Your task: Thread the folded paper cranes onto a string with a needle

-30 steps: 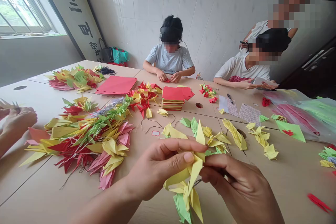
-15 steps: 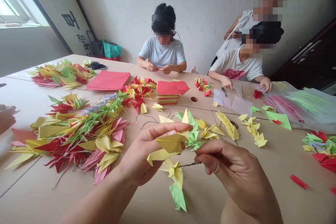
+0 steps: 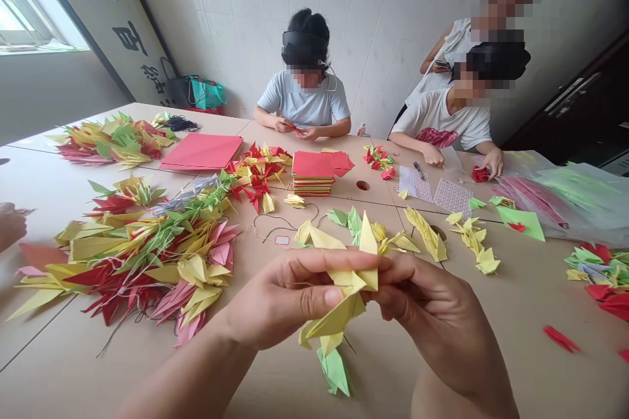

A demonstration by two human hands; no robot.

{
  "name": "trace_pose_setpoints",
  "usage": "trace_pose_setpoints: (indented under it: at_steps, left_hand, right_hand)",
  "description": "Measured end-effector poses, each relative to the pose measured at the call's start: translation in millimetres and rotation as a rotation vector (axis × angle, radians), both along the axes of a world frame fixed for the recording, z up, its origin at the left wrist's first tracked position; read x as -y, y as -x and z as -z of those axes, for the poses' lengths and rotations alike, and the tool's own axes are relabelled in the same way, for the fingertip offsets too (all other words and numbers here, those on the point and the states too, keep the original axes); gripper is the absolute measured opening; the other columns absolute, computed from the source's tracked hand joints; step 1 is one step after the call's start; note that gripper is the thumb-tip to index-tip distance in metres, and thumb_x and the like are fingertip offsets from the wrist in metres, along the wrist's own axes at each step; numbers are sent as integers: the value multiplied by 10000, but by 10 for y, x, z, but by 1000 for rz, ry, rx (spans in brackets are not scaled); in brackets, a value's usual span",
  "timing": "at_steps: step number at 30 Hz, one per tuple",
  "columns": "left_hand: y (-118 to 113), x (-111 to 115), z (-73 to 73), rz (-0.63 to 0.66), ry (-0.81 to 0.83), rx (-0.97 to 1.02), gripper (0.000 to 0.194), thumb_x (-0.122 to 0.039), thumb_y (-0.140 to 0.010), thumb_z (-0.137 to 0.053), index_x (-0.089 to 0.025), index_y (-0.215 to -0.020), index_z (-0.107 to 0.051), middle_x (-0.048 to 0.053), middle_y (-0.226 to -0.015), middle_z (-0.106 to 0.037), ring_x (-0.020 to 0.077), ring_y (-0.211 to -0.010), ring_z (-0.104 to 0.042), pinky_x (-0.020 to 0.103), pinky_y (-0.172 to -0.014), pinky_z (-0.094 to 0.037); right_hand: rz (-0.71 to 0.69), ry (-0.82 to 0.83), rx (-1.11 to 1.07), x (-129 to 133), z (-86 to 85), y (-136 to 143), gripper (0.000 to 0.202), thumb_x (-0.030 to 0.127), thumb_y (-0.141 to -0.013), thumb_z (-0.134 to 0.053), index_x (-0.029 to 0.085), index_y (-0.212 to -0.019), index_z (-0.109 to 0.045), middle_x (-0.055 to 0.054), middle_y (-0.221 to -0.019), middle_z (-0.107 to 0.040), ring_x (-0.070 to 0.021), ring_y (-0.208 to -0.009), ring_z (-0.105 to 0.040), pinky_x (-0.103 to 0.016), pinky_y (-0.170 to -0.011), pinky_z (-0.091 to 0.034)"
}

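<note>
My left hand (image 3: 289,298) holds a folded yellow paper crane (image 3: 346,308) between thumb and fingers, its points sticking up and down. Against the crane's right edge, the fingertips of my right hand (image 3: 417,301) are pinched together on the paper. What lies inside that pinch is mostly hidden. Below the hands a green paper crane (image 3: 334,370) rests on the table, and a short bit of dark thread (image 3: 350,344) shows beside it. Just behind my fingers are more yellow and green folded cranes (image 3: 354,226), partly covered.
Strung paper cranes (image 3: 142,255) form a large pile at left. Further back are red sheets (image 3: 201,151), a stack of coloured paper (image 3: 313,173) and dark cord (image 3: 181,123). Yellow cranes (image 3: 426,236) lie at right. Co-workers (image 3: 303,101) are across the table; another hand (image 3: 10,226) shows at far left.
My right hand has moved up and left to meet the left hand at the yellow crane. The dark thread stretched from its fingertips is now mostly hidden. The held crane has turned.
</note>
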State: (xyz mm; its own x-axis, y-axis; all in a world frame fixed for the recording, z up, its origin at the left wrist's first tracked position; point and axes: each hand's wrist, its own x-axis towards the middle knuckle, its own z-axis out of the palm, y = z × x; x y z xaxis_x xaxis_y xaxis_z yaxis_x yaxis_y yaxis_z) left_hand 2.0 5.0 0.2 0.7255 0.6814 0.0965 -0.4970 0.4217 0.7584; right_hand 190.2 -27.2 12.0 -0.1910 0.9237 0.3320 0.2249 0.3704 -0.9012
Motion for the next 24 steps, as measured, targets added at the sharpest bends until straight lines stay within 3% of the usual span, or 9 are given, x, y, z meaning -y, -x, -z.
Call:
trace_pose_setpoints:
  at_steps: [4,9,12,15,17,20,24]
  left_hand:
    - [29,-26,36,25,-36,-40,270,-285,-767,-754,-277,-1036,-754,47,-970,-745,168,-880,-658,257,-806,-480]
    - [40,-44,26,-59,-34,-124,184,-336,-810,-708,-248,-955,-778,34,-825,-747,128,-691,-632,228,-672,-462]
    - [34,-52,-7,-232,-248,-361,241,-360,-859,-646,-222,-1022,-757,53,-944,-745,159,-810,-635,235,-715,-454]
    - [-4,-50,-31,-352,-543,-682,288,-333,-927,-542,-215,-1140,-697,58,-1015,-722,174,-878,-615,248,-744,-439]
    - [-43,-44,-24,-337,-688,-813,286,-309,-955,-477,-186,-1105,-689,50,-911,-701,158,-798,-587,249,-702,-424]
    - [-97,-37,27,-305,-824,-877,304,-272,-977,-400,-158,-869,-659,18,-746,-605,133,-699,-512,236,-643,-395]
    - [-133,-40,118,-280,-917,-921,272,-214,-971,-367,-173,-780,-556,11,-770,-577,135,-717,-499,237,-667,-398]
  right_hand:
    - [-38,52,-26,5,-3,7,129,291,-890,-614,226,-779,-620,48,-646,-567,-78,-575,-509,-158,-519,-420]
    - [-58,123,39,-32,30,20,153,336,-879,-624,212,-789,-617,35,-661,-562,-90,-583,-507,-182,-519,-428]
    - [104,82,111,-46,44,-5,125,333,-884,-617,227,-819,-601,25,-721,-585,-98,-615,-534,-185,-532,-448]
    - [275,-92,117,-33,50,-36,12,259,-894,-604,258,-882,-601,19,-826,-608,-102,-716,-578,-175,-599,-480]
    - [234,-182,164,-23,56,-35,82,203,-899,-590,274,-922,-626,13,-877,-620,-112,-793,-600,-186,-659,-494]
    - [98,-274,285,-38,79,9,167,152,-889,-598,277,-973,-669,1,-903,-635,-123,-820,-620,-209,-697,-502]
    - [33,-314,347,-93,107,85,149,140,-875,-617,243,-955,-688,-7,-875,-650,-125,-787,-623,-219,-681,-506]
